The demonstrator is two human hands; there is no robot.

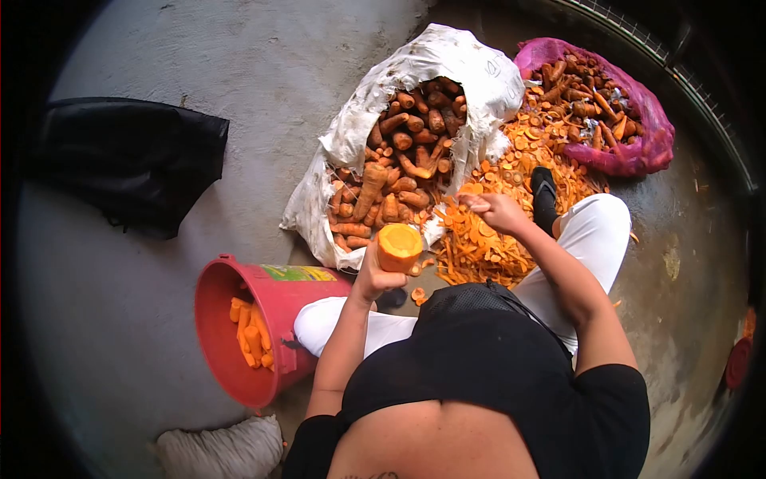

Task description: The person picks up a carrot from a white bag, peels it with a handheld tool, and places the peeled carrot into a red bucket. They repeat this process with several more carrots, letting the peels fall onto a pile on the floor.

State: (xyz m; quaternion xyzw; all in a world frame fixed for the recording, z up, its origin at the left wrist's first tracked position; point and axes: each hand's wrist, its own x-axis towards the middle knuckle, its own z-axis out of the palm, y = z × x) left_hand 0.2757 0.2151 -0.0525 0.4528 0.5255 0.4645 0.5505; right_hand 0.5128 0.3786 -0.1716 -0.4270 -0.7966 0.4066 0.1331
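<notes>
A thick peeled carrot [399,247] with a flat cut top stands upright in my left hand [375,275], whose fingers are wrapped round it. To the right, my right hand [501,212] is closed over the edge of the pile of orange peelings [487,247]; what it grips is too small to make out. Beyond my hands, a torn white sack [343,144] lies open, full of unpeeled carrots [373,188].
A red bucket [211,319] holding peeled carrots lies tilted at the left. At the upper right is a pink sack [658,140] of carrots. Black plastic [136,152] lies far left, a pale sack [222,451] at the lower left. My legs flank the peelings.
</notes>
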